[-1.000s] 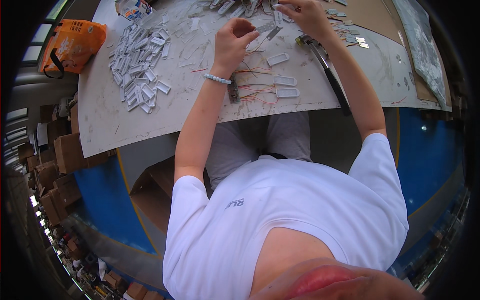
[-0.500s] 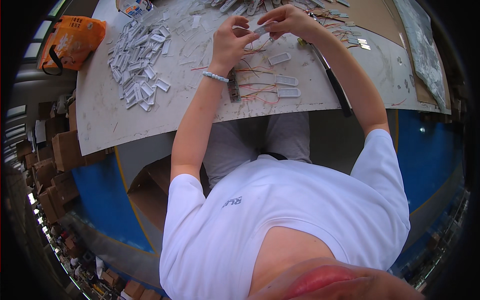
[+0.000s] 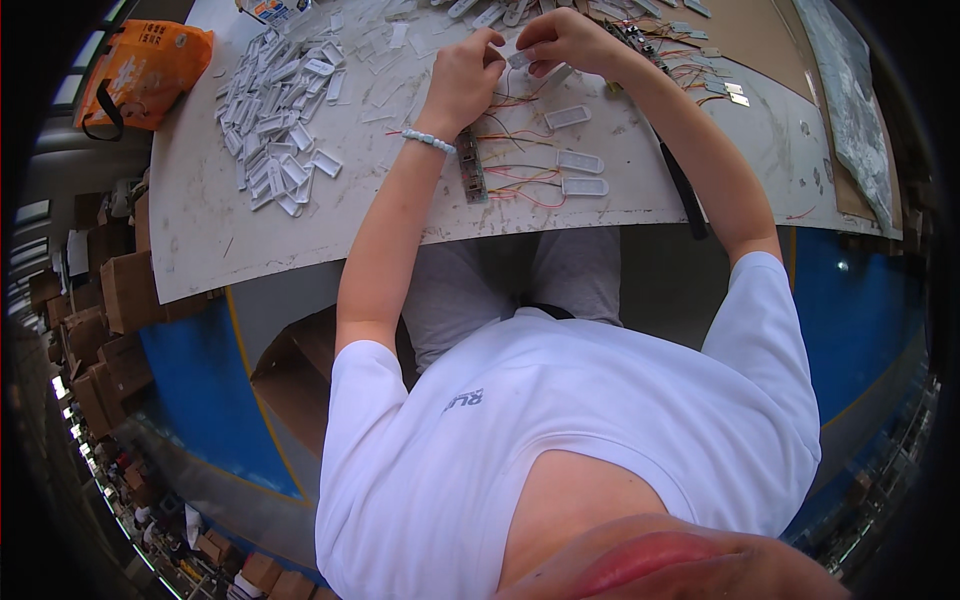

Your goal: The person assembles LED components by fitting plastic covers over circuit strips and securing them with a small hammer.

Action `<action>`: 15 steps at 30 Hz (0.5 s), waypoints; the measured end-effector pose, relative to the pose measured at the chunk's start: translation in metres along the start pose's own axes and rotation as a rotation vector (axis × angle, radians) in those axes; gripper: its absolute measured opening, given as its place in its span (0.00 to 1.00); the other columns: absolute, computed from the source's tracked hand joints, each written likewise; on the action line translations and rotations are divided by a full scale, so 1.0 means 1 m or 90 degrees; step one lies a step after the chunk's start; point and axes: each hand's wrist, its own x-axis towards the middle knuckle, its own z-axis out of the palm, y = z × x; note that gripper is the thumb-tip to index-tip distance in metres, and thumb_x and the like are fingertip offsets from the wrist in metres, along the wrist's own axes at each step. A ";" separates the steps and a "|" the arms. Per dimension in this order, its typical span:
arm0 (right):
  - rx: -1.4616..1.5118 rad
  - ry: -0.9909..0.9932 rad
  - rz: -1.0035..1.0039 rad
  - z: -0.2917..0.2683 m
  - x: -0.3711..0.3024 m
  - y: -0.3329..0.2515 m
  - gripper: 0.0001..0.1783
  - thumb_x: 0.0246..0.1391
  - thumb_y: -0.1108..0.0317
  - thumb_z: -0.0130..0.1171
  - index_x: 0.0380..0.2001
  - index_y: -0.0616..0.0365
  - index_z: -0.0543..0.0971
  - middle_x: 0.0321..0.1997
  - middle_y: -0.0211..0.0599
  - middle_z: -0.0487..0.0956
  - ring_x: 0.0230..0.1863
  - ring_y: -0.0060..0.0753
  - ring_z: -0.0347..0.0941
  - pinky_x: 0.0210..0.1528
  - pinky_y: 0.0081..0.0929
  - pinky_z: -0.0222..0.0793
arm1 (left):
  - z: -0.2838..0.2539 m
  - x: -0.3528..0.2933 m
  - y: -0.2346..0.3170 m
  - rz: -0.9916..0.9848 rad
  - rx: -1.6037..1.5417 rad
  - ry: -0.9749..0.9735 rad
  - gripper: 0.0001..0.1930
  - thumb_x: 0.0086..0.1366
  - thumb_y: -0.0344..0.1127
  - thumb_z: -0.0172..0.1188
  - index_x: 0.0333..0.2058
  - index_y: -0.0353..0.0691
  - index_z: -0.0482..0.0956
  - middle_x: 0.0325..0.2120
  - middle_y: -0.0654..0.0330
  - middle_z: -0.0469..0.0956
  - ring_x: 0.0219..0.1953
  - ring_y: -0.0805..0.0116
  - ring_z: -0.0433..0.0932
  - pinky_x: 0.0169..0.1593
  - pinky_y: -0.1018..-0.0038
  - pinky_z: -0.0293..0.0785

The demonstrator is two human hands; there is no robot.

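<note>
My right hand (image 3: 565,42) pinches a small grey plate (image 3: 518,60) between thumb and fingertips above the far middle of the table. Close beside it on the left, my left hand (image 3: 466,75) has its fingers curled in; what they hold, if anything, is hidden. Below the hands lies a narrow circuit board (image 3: 471,168) with thin red, yellow and black wires (image 3: 520,178). Those wires run right to white rounded frames, among them an upper one (image 3: 568,116), a middle one (image 3: 580,161) and a lower one (image 3: 585,186).
A heap of white plastic frames (image 3: 285,115) covers the table's left part. Beyond it stands an orange bag (image 3: 150,75). A black-handled tool (image 3: 682,190) lies under my right forearm, and more wired plates (image 3: 715,85) sit at the far right. Cardboard boxes (image 3: 130,290) are stacked left of the table.
My left hand has drawn slightly away from the grey plate and its fingers have curled in. The plate stays in my right hand, which has shifted a little.
</note>
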 end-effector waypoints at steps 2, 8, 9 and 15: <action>0.003 -0.009 0.027 0.003 0.002 0.001 0.09 0.58 0.78 0.61 0.42 0.68 0.83 0.31 0.39 0.84 0.31 0.26 0.83 0.33 0.24 0.81 | 0.001 0.000 -0.003 0.010 0.011 -0.001 0.13 0.60 0.28 0.63 0.44 0.34 0.79 0.33 0.52 0.86 0.36 0.60 0.86 0.43 0.69 0.81; -0.134 0.050 -0.029 0.010 0.008 0.022 0.11 0.54 0.69 0.67 0.41 0.57 0.86 0.36 0.35 0.85 0.32 0.22 0.80 0.34 0.22 0.78 | 0.009 0.002 -0.013 0.037 0.042 0.009 0.13 0.60 0.27 0.62 0.44 0.34 0.80 0.32 0.50 0.85 0.36 0.55 0.85 0.43 0.65 0.80; -0.133 0.050 -0.031 0.011 0.007 0.017 0.11 0.54 0.69 0.67 0.41 0.57 0.86 0.36 0.35 0.85 0.32 0.22 0.80 0.34 0.22 0.78 | 0.009 0.003 -0.013 0.060 0.082 0.015 0.12 0.60 0.27 0.61 0.43 0.34 0.80 0.32 0.49 0.85 0.35 0.53 0.85 0.43 0.64 0.80; -0.259 0.062 0.005 0.012 0.009 0.004 0.12 0.52 0.71 0.67 0.41 0.55 0.87 0.37 0.33 0.85 0.30 0.24 0.79 0.33 0.24 0.78 | 0.012 0.013 -0.020 0.160 0.153 0.000 0.09 0.61 0.26 0.58 0.40 0.36 0.80 0.31 0.49 0.83 0.35 0.48 0.82 0.41 0.59 0.78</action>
